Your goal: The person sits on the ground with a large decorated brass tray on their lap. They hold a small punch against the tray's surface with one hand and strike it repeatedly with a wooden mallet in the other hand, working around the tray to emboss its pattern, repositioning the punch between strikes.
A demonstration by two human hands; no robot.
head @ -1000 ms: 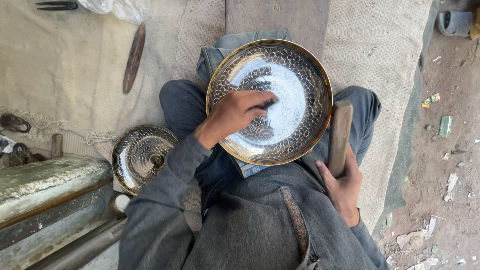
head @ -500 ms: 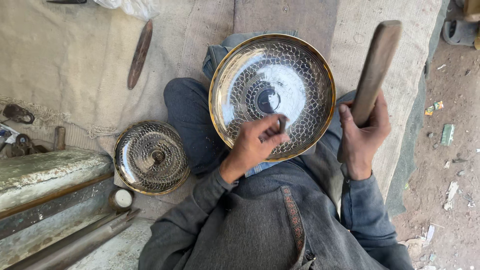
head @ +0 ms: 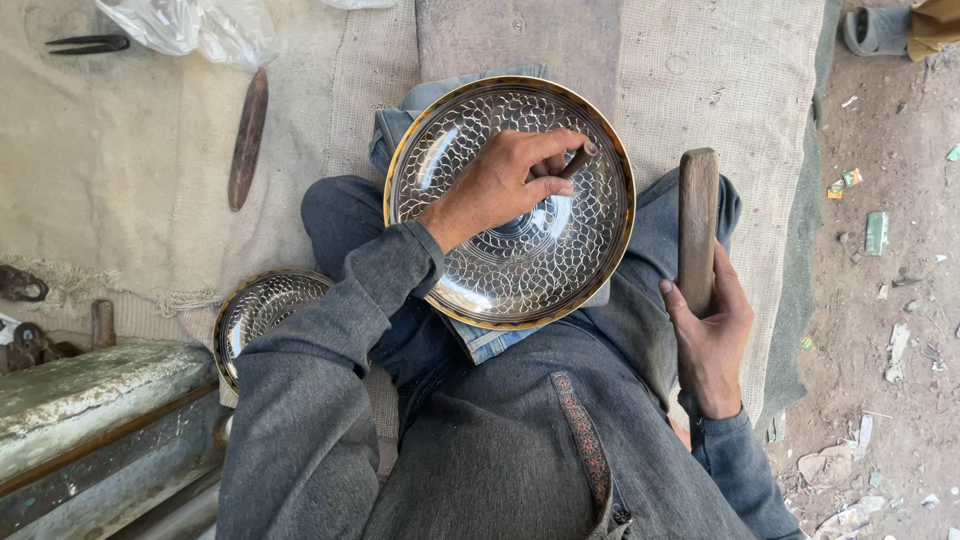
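Beige woven ground cloth (head: 120,200) covers the floor from 9 to 12 o'clock; it gives a soft, clean bed for metalwork and tools. At 8 o'clock sits a grey, worn metal block (head: 90,400), close by the person's left side.

Centre of view: large round silvery metal tray with brass-coloured rim and fish-scale pattern (head: 480,280). It rests tilted on the person's lap over folded blue cloth (head: 400,120), which pads it and keeps the face turned up toward the eyes.

Right hand (head: 715,340), at 3 o'clock, is wrapped closed around a long brown wooden mallet (head: 697,215), head pointing toward 12, held off the tray.

Left hand (head: 500,185) lies on the tray face, fingers curled, pinching a short dark metal punch (head: 578,160) between thumb and fingertips; tip angled down to the pattern near 1 o'clock of the tray.

At 8 o'clock, a smaller round patterned metal dish (head: 262,310) lies on the cloth, partly behind the left sleeve.

At 10 o'clock, a dark flat leaf-shaped tool (head: 247,140); dark shears (head: 85,43) at 11.
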